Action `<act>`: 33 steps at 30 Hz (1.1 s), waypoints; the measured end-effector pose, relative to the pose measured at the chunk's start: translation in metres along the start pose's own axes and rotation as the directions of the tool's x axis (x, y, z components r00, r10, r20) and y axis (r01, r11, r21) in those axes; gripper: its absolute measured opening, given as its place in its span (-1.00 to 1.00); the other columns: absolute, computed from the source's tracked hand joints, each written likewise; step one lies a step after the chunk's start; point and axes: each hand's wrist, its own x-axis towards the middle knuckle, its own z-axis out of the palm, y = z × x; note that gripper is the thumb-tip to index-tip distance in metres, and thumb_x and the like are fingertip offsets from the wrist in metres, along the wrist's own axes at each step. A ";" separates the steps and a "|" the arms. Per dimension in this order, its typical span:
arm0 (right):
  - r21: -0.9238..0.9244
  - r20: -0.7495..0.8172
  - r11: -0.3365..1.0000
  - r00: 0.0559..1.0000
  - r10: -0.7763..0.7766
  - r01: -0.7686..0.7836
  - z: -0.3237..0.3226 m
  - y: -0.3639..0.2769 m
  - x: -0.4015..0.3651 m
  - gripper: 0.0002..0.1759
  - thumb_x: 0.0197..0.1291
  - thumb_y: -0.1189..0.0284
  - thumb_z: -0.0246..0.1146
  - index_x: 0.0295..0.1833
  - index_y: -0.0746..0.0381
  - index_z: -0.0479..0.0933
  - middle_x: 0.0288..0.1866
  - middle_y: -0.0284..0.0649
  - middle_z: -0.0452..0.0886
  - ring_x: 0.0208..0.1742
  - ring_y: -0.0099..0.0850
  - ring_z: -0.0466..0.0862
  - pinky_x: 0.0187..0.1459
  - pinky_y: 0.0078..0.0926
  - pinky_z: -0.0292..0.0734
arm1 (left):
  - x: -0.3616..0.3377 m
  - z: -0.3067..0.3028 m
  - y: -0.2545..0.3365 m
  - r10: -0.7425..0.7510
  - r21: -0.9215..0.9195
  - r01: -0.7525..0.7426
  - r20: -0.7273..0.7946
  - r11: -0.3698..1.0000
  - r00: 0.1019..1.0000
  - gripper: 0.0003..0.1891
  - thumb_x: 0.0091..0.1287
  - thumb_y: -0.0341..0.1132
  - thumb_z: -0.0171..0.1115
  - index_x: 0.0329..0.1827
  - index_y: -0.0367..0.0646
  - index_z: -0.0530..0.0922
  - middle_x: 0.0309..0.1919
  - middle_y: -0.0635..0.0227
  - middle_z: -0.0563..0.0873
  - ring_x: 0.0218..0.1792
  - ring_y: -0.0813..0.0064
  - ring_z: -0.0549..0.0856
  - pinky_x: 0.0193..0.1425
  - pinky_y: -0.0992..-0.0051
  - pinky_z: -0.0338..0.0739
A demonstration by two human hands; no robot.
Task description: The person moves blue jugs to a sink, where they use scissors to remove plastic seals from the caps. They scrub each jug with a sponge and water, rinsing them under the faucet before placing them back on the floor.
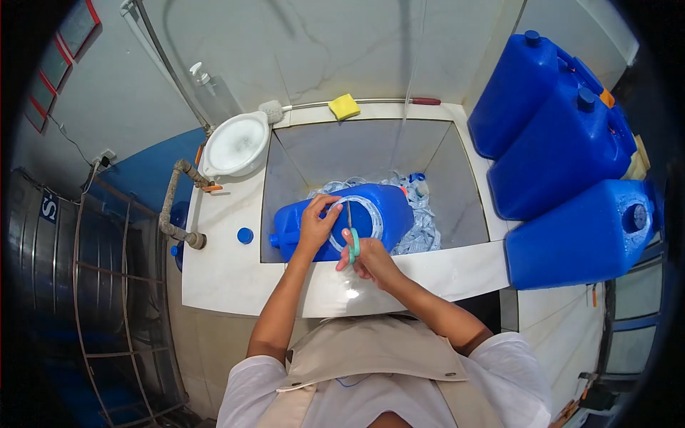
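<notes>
A blue plastic jug (396,207) lies on its side in the sink, with a round, white-edged label (376,220) facing up. At the label's left edge, the fingers of my left hand (317,222) are pinched together on its rim. My right hand (372,262) grips scissors (354,246) by their teal handles, the blades pointing away over the middle of the label. Whether the blades touch the label is hard to tell. Wet, crumpled pale-blue strips (422,227) are heaped beneath and beside the jug.
Several blue jugs (564,150) line the right counter. A white basin (237,145) with suds, a pump bottle (214,89), a blue cap (245,235) and a pipe tap (175,207) are at the left. A yellow sponge (344,107) and a long-handled brush (271,111) lie along the sink's back ledge.
</notes>
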 end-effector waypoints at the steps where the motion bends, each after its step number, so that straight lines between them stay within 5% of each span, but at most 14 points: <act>1: 0.000 -0.005 1.000 1.000 -0.004 0.004 0.003 -0.002 -0.003 -0.36 0.16 -0.24 0.08 -0.49 0.17 0.51 -0.57 -0.19 0.63 -0.80 -0.65 0.25 -0.78 -0.68 0.03 | -0.001 0.000 0.000 0.004 0.001 -0.004 -0.002 1.000 1.000 -0.82 0.24 -0.36 0.26 -0.15 -0.24 0.63 -0.24 0.32 0.63 -0.22 0.54 0.58 -0.16 0.58 0.44; 13: 0.084 -0.111 0.994 0.992 -0.057 0.066 0.006 -0.022 0.011 -0.52 0.19 -0.02 0.22 -0.51 0.18 0.51 -0.64 -0.23 0.59 -0.79 -0.66 0.25 -0.73 -0.65 0.08 | 0.008 -0.001 -0.003 0.068 -0.014 -0.068 -0.002 0.998 0.998 -0.85 0.20 -0.37 0.29 -0.25 -0.25 0.61 -0.36 0.31 0.63 -0.34 0.47 0.61 -0.29 0.54 0.45; 14: -0.261 -0.158 0.953 0.967 -0.197 0.152 0.007 -0.035 0.008 -0.59 0.17 0.08 0.26 -0.44 0.22 0.50 -0.60 -0.19 0.59 -0.71 -0.53 0.36 -0.65 -0.56 0.19 | 0.011 -0.003 -0.001 0.084 0.022 -0.084 0.028 0.996 0.996 -0.87 0.20 -0.37 0.28 -0.29 -0.25 0.60 -0.36 0.26 0.63 -0.33 0.37 0.63 -0.28 0.49 0.48; 15: -0.578 -0.156 0.793 0.927 -0.341 0.194 0.006 -0.046 0.009 -0.65 0.14 0.17 0.29 -0.38 0.26 0.48 -0.55 -0.14 0.60 -0.64 -0.41 0.46 -0.58 -0.48 0.30 | 0.013 -0.006 0.000 0.088 0.015 -0.089 0.035 0.996 0.996 -0.87 0.20 -0.37 0.28 -0.29 -0.25 0.60 -0.36 0.26 0.63 -0.33 0.37 0.63 -0.28 0.49 0.48; 16: -0.579 -0.167 0.793 0.924 -0.343 0.190 0.001 -0.053 0.018 -0.65 0.14 0.17 0.29 -0.38 0.26 0.48 -0.55 -0.14 0.60 -0.64 -0.41 0.46 -0.58 -0.48 0.30 | 0.016 -0.010 0.002 0.154 0.096 -0.160 0.067 0.982 0.986 -0.86 0.20 -0.36 0.27 -0.28 -0.25 0.60 -0.36 0.23 0.64 -0.32 0.31 0.64 -0.26 0.45 0.49; 18: -0.958 0.132 0.029 0.531 -0.837 0.284 -0.013 -0.061 0.039 -0.70 0.04 0.36 0.31 -0.25 0.33 0.41 -0.39 -0.02 0.61 -0.35 -0.09 0.58 -0.31 -0.24 0.42 | 0.017 -0.011 0.001 0.223 0.164 -0.239 0.112 0.957 0.968 -0.86 0.20 -0.35 0.26 -0.28 -0.24 0.60 -0.35 0.20 0.64 -0.31 0.26 0.65 -0.25 0.41 0.51; 19: -0.961 0.125 0.030 0.529 -0.839 0.275 -0.017 -0.063 0.048 -0.70 0.04 0.36 0.31 -0.25 0.33 0.41 -0.39 -0.02 0.61 -0.35 -0.09 0.58 -0.31 -0.24 0.42 | 0.017 -0.010 -0.001 0.287 0.202 -0.300 0.092 0.932 0.954 -0.86 0.20 -0.36 0.25 -0.27 -0.24 0.60 -0.33 0.18 0.64 -0.29 0.20 0.65 -0.24 0.37 0.50; 21: -0.929 0.170 0.176 0.796 -0.581 0.326 -0.020 -0.069 0.063 -0.67 -0.02 0.47 0.29 -0.17 0.35 0.35 -0.24 0.07 0.58 -0.11 0.06 0.54 -0.14 -0.09 0.41 | 0.017 -0.009 -0.008 0.357 0.239 -0.363 0.070 0.900 0.931 -0.87 0.19 -0.37 0.23 -0.27 -0.24 0.59 -0.32 0.15 0.64 -0.28 0.15 0.64 -0.23 0.32 0.50; 23: -0.954 0.156 0.123 0.802 -0.576 0.273 -0.012 -0.076 0.063 -0.71 -0.03 0.50 0.28 -0.19 0.32 0.37 -0.31 0.05 0.60 -0.19 0.03 0.58 -0.17 -0.08 0.44 | 0.014 -0.005 -0.014 0.242 0.257 -0.251 0.066 0.933 0.968 -0.85 0.18 -0.37 0.20 -0.24 -0.23 0.58 -0.41 0.17 0.61 -0.46 0.26 0.60 -0.38 0.38 0.46; 28: -0.969 0.234 -0.072 0.794 -0.562 0.235 -0.002 -0.080 0.064 -0.74 -0.08 0.52 0.28 -0.23 0.29 0.40 -0.45 0.01 0.59 -0.35 0.04 0.61 -0.33 -0.08 0.48 | 0.020 0.002 -0.023 0.165 0.196 -0.173 0.059 0.965 0.985 -0.82 0.18 -0.35 0.17 -0.19 -0.21 0.56 -0.46 0.16 0.60 -0.53 0.34 0.58 -0.44 0.39 0.43; 33: -0.984 0.124 0.027 0.793 -0.596 0.175 -0.007 -0.077 0.074 -0.77 -0.07 0.51 0.28 -0.27 0.31 0.43 -0.42 0.03 0.61 -0.31 0.04 0.61 -0.29 -0.07 0.49 | 0.025 0.011 -0.038 0.000 0.063 0.003 -0.036 0.998 0.999 -0.82 0.23 -0.32 0.15 -0.26 -0.30 0.51 -0.53 0.25 0.59 -0.54 0.53 0.53 -0.45 0.48 0.40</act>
